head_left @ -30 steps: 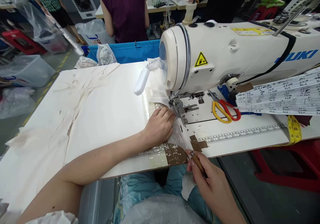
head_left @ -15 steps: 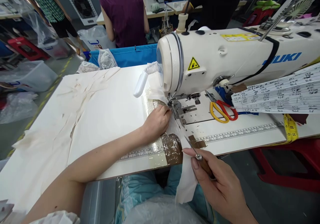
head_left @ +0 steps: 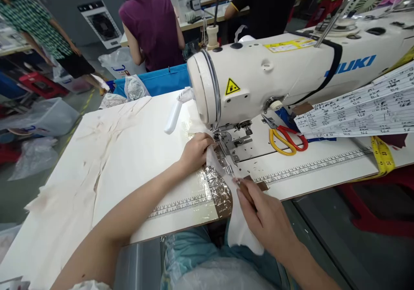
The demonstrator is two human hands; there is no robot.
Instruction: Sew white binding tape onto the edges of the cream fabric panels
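Note:
My left hand (head_left: 196,151) is closed on the edge of a white fabric piece (head_left: 239,223), just left of the sewing machine's needle area. From there the fabric runs toward me and hangs over the table's front edge. An awl (head_left: 246,191) with a wooden handle is gripped in my right hand (head_left: 267,216). Its thin metal tip points toward the presser foot, over the fabric's right side. The white sewing machine (head_left: 249,81) stands beyond both hands. My left fingertips are partly hidden.
Scissors (head_left: 284,140) with yellow and red handles lie right of the needle plate, beside handwritten paper strips (head_left: 355,109). A yellow tape measure (head_left: 382,154) hangs at the front edge. Pale fabric (head_left: 74,186) covers the table's left side. Other people sit and walk beyond.
My right hand with the awl has moved up and left, closer to the needle area. The fabric hangs further over the edge than a second ago. The whole view has shifted slightly.

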